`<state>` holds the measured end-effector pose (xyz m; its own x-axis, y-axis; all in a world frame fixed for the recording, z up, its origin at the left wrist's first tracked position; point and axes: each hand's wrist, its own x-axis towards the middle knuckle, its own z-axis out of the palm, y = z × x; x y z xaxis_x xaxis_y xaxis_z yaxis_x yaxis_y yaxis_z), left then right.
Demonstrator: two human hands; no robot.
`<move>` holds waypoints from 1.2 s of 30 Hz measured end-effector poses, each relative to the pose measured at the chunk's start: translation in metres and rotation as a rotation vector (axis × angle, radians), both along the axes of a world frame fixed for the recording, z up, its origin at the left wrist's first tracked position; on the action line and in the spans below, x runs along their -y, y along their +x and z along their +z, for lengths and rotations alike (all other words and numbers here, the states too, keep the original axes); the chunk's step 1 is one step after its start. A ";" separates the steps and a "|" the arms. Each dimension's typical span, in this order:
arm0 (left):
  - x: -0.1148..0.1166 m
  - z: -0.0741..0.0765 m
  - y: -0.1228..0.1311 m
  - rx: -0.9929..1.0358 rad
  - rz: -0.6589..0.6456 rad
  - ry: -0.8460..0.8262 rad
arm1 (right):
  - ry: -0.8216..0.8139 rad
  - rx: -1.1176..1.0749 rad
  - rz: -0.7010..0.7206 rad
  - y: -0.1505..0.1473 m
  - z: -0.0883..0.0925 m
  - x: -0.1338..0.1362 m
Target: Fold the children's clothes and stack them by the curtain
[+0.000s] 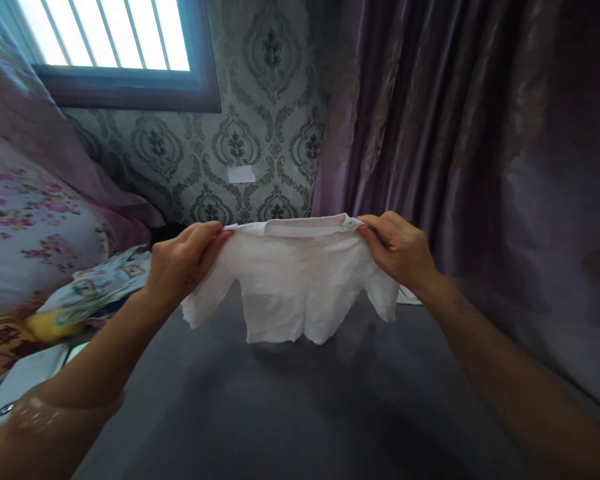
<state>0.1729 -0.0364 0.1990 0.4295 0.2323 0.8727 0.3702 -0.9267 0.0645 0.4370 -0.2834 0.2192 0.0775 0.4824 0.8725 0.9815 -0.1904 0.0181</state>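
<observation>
A small white long-sleeved shirt [290, 280] hangs stretched between my two hands, above a dark grey surface [280, 413]. My left hand [190, 257] pinches it at the left shoulder, fingers closed. At the other shoulder, my right hand [403, 250] grips the cloth beside a small round snap [350, 225] near the neckline. The neck opening faces up between the hands. Both sleeves droop outward and the hem hangs loose.
On the left lie folded clothes [100, 283], a yellow item [55, 327] and a white object [25, 380]. A floral cloth [35, 220] hangs behind them. Purple curtains [405, 133] fall at the right. A barred window [110, 33] and patterned wall [275, 127] stand behind.
</observation>
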 end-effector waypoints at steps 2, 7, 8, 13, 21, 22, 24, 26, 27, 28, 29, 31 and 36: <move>0.011 0.017 -0.014 0.044 -0.017 0.046 | 0.014 -0.015 0.059 -0.011 0.014 0.014; 0.005 0.056 -0.022 -0.051 -0.006 0.007 | -0.121 -0.247 0.150 -0.016 0.044 0.018; -0.004 0.055 -0.018 -0.105 -0.045 -0.028 | -0.170 -0.287 0.170 -0.011 0.042 0.012; -0.061 -0.019 0.023 -0.516 -0.069 -0.169 | -0.471 -0.309 0.141 0.024 -0.026 -0.044; -0.070 -0.160 0.089 -0.868 0.199 -0.471 | -0.805 -0.304 -0.222 0.044 -0.190 -0.108; -0.069 -0.168 0.093 -0.874 0.224 -0.499 | -0.809 -0.301 -0.226 0.045 -0.200 -0.111; -0.067 -0.178 0.099 -0.868 0.248 -0.543 | -0.808 -0.294 -0.237 0.049 -0.214 -0.118; -0.069 -0.184 0.101 -0.865 0.260 -0.567 | -0.806 -0.284 -0.248 0.053 -0.221 -0.124; -0.072 -0.186 0.101 -0.861 0.266 -0.570 | -0.802 -0.276 -0.251 0.056 -0.224 -0.126; -0.074 -0.188 0.101 -0.859 0.271 -0.566 | -0.800 -0.270 -0.253 0.058 -0.226 -0.129; -0.077 -0.190 0.101 -0.859 0.276 -0.553 | -0.799 -0.267 -0.256 0.060 -0.227 -0.131; -0.084 -0.192 0.101 -0.859 0.282 -0.510 | -0.798 -0.263 -0.259 0.064 -0.230 -0.136; -0.099 -0.190 0.108 -0.872 0.302 -0.388 | -0.780 -0.204 -0.275 0.074 -0.230 -0.148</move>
<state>0.2812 0.0624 0.0092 0.7592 0.6394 0.1219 0.6488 -0.7582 -0.0640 0.5113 -0.1358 -0.0112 0.3996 0.8806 0.2548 0.9005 -0.4291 0.0708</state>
